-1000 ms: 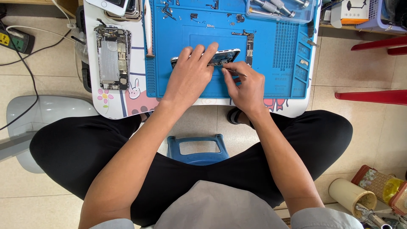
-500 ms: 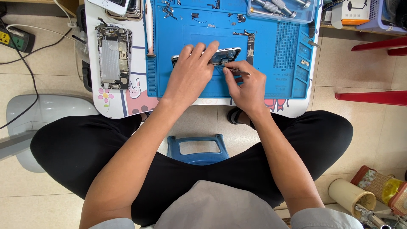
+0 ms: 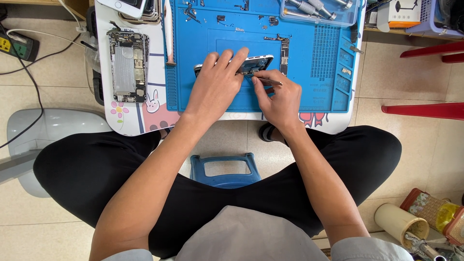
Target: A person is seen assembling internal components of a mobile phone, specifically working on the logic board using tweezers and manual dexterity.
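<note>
Overhead, head view. Item one: blue rubbery work mat point(image 3: 309, 58), ribbed along its right side, on a white surface point(image 3: 145, 121) with cartoon prints. Item two: opened phone body point(image 3: 251, 63), silvery frame, lying mid-mat. My left hand point(image 3: 215, 84) presses flat on it, fingers spread. My right hand point(image 3: 280, 96) has its fingers pinched closed on a thin metal tool point(image 3: 268, 80), tip at the phone's edge. Item three: clear plastic tray point(image 3: 319, 12) holding screwdrivers, top right. Item four: second gutted phone point(image 3: 128, 65), left of the mat.
</note>
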